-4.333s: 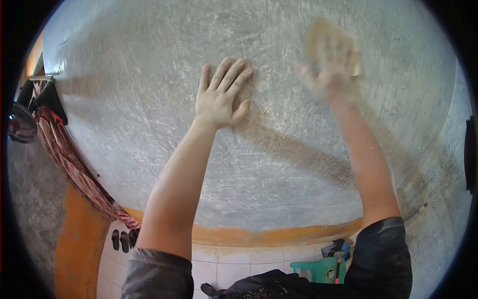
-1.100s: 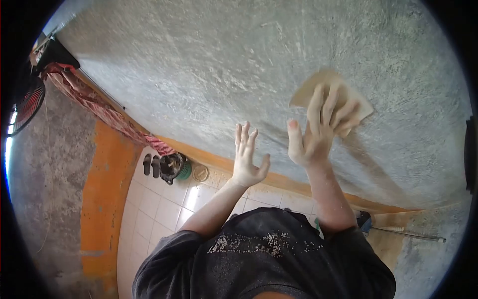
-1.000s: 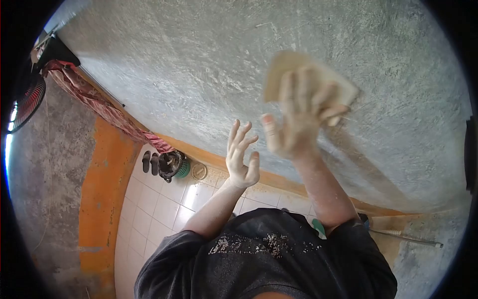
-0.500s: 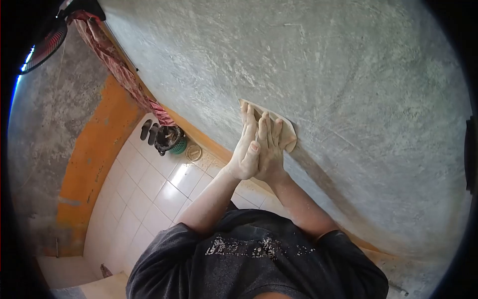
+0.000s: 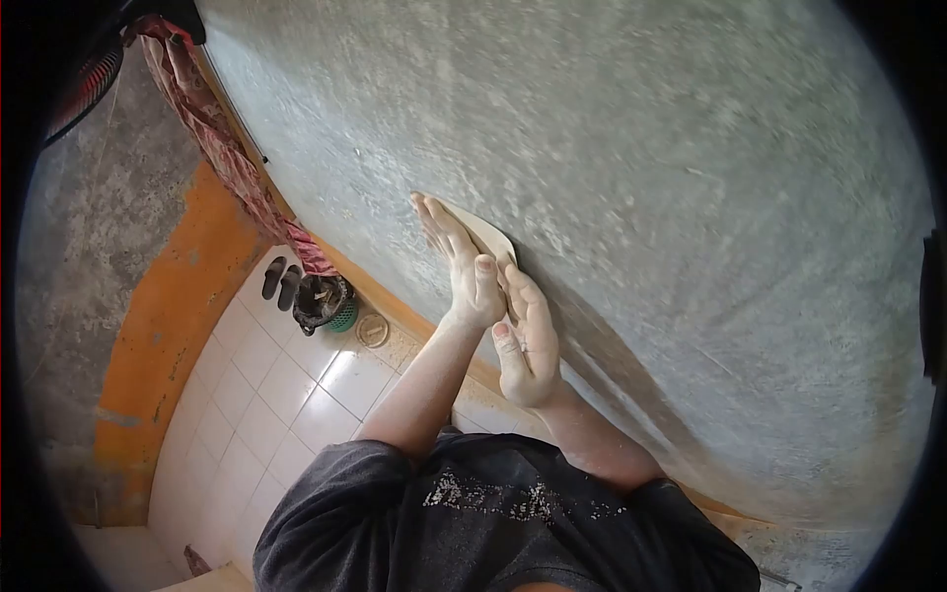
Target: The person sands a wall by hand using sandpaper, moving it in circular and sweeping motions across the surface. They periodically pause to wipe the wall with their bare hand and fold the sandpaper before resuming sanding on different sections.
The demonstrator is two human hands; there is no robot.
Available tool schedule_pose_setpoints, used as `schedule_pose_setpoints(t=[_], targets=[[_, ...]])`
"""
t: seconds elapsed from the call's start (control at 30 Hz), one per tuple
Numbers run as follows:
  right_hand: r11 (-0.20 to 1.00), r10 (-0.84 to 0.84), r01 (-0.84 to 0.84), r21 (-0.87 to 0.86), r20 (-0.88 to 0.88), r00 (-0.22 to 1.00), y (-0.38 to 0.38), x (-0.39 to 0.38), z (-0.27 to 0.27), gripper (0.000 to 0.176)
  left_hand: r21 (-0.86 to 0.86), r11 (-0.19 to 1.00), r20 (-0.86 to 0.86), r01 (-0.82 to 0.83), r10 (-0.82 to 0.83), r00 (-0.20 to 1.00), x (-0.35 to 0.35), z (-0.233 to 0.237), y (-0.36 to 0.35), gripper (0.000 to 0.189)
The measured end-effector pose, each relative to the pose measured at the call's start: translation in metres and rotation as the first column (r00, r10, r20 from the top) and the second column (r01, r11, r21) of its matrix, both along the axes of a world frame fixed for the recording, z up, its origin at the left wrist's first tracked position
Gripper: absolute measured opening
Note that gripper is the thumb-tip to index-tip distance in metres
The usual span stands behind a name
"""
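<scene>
A flat cream-coloured plate with rounded corners lies against the grey wall. My left hand presses along this plate, its fingers stretched together up the near side and the thumb standing apart. Below it, my right hand has its fingers extended and thumb spread, with the fingertips right by the plate's lower end. Pale dust coats both hands and the forearms. The plate's underside and part of its near face are hidden behind my fingers.
Left of the wall is a white tiled floor. A green basket with a dark liner, a round lid and a pair of dark slippers sit there. A red curtain hangs bunched nearby, and a fan stands at upper left.
My left hand and the plate have shifted left along the wall. My right hand has slid down from the plate's face to its lower end, its thumb now spread out.
</scene>
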State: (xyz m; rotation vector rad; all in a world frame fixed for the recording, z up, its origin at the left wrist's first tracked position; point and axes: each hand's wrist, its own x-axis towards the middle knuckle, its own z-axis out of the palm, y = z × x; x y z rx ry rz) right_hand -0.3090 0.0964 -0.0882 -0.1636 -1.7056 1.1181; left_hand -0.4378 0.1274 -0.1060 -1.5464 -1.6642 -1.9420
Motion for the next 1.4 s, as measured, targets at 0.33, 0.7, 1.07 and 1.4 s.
schedule_pose_setpoints(t=[0.33, 0.7, 1.07, 1.4], targets=[[0.990, -0.133, 0.137, 0.021, 0.424, 0.896, 0.000, -0.022, 0.033, 0.036, 0.092, 0.995, -0.214, -0.044, 0.062, 0.975, -0.063, -0.037, 0.005, 0.085], [0.984, 0.017, -0.059, 0.170, 0.238, 0.971, 0.002, -0.079, 0.045, 0.021, 0.223, 0.966, -0.278, -0.129, 0.190, 0.942, -0.122, 0.031, 0.028, 0.080], [0.981, 0.114, -0.060, -0.182, 0.300, 0.947, -0.004, -0.124, 0.036, 0.053, 0.109, 0.973, -0.020, -0.202, 0.205, 0.978, -0.172, 0.008, 0.031, 0.078], [0.901, 0.256, -0.126, -0.415, 0.274, 0.927, -0.009, -0.153, 0.029, 0.054, -0.029, 0.985, 0.002, -0.172, 0.172, 0.985, -0.199, -0.055, 0.027, 0.078]])
